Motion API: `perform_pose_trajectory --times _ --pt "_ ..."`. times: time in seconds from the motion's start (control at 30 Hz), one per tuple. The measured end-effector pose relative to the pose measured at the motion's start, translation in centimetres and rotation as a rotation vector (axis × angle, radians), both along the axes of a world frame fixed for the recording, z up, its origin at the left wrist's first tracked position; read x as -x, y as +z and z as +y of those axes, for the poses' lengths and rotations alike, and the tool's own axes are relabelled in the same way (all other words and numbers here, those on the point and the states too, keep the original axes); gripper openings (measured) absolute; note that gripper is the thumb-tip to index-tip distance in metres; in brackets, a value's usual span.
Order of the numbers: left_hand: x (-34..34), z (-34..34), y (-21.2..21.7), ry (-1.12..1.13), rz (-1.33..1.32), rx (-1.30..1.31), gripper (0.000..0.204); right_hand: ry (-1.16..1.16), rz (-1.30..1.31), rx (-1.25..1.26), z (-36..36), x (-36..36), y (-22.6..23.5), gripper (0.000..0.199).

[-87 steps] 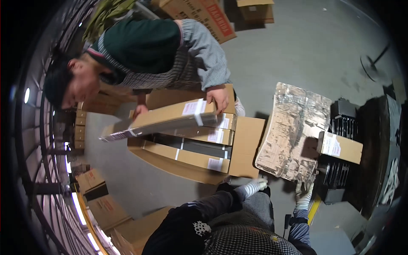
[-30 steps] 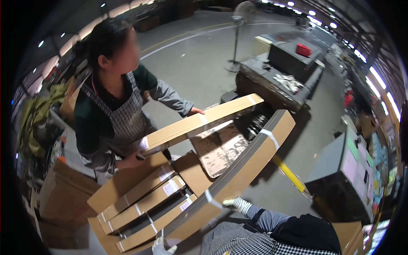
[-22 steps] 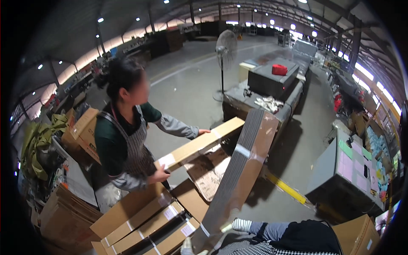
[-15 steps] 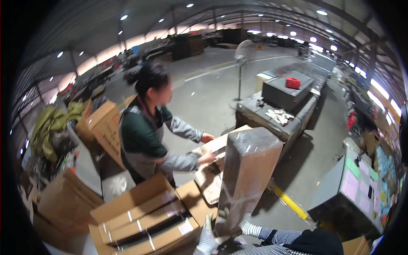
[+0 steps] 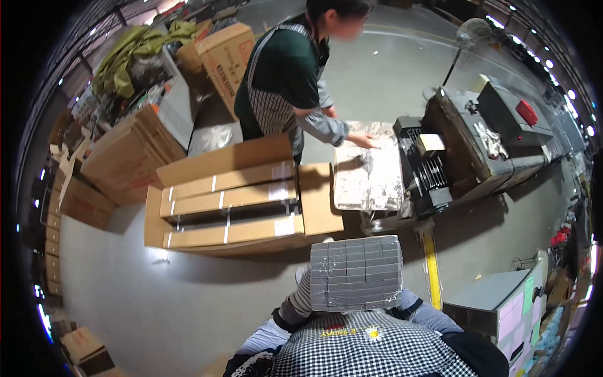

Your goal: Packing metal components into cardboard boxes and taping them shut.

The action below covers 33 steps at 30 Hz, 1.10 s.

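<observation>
Two risks logged first. (1) The film-wrapped bundle of grey boxes (image 5: pixel 356 273) sits high and close against the person's chest, above the concrete floor (image 5: pixel 157 301) and just short of the near edge of the open cardboard carton (image 5: pixel 319 200). Nothing is visibly under it, so in my judgement a weak hold on the slick film could let it slide and drop, or let the stacked rows shift inside the wrap. (2) The bundle blocks the view of the floor and the person's feet right ahead. The carton's flap and the counter (image 5: pixel 389 221) are near, so a forward step could clip either one. A co-worker's hand (image 5: pixel 363 139) rests on the silvery wrapped slab (image 5: pixel 369 176) lying flat on that counter, and swinging the bundle that way could crowd it. Pose: the left forearm (image 5: pixel 296 303), in a striped sleeve, rises from the lower edge and meets the bundle's lower left corner, elbow bent and tucked in. A pale shape at that corner may be the left hand, but the fingers are hidden behind the bundle, so I cannot tell whether they are clamped or only propping it. The right hand is not visible. Only a grey-blue sleeve (image 5: pixel 419 311) shows at the bundle's lower right, which suggests support from that side. Three long flat boxes (image 5: pixel 229 200) lie side by side in the carton, taped. A dark roller machine (image 5: pixel 433 173) stands just beyond the counter, and a yellow floor line (image 5: pixel 431 270) runs past the bundle's right.
</observation>
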State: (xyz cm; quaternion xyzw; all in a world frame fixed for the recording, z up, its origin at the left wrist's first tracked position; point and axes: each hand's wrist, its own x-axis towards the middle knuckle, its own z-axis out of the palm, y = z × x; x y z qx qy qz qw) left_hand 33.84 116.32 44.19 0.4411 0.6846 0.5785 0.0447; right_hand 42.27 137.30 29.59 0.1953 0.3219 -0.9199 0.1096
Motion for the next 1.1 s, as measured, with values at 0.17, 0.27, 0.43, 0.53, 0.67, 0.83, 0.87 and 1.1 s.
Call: perform_pose_trajectory --times 0.17,0.27,0.43,0.53,0.67,0.83,0.87,1.1 --pt "-1.5 -1.0 2.2 -0.019 -0.528 -0.529 0.089 0.262 0.389 -0.726 0.2 -0.1 -4.4 0.116" --pt "-0.8 -3.6 -5.8 0.172 -0.375 -0.074 0.096 0.293 0.829 -1.226 -3.2 3.1 7.6 0.108" --pt "-1.1 -4.8 -10.0 0.4 -0.104 0.328 0.087 0.493 0.573 -0.931 -5.1 4.6 4.6 0.095" --pt "-1.4 -6.1 -10.2 0.367 -0.093 0.409 0.094 0.446 0.34 -0.706 -4.0 4.1 3.8 0.087" --pt "-1.9 -6.6 -10.0 0.386 -0.201 0.444 0.099 0.55 0.179 -0.883 -3.5 2.8 3.3 0.036" --pt "-1.3 -5.8 -9.2 0.292 -0.337 0.508 0.094 0.727 0.367 -1.408 -5.0 3.8 6.3 0.045" --pt "-0.8 -5.7 -9.4 0.232 -0.438 0.439 0.088 0.75 0.366 -1.452 -5.0 3.9 6.0 0.046" --pt "2.2 -5.0 -8.9 0.058 -0.726 0.412 0.044 0.646 0.263 -1.062 -4.8 4.5 5.9 0.02"
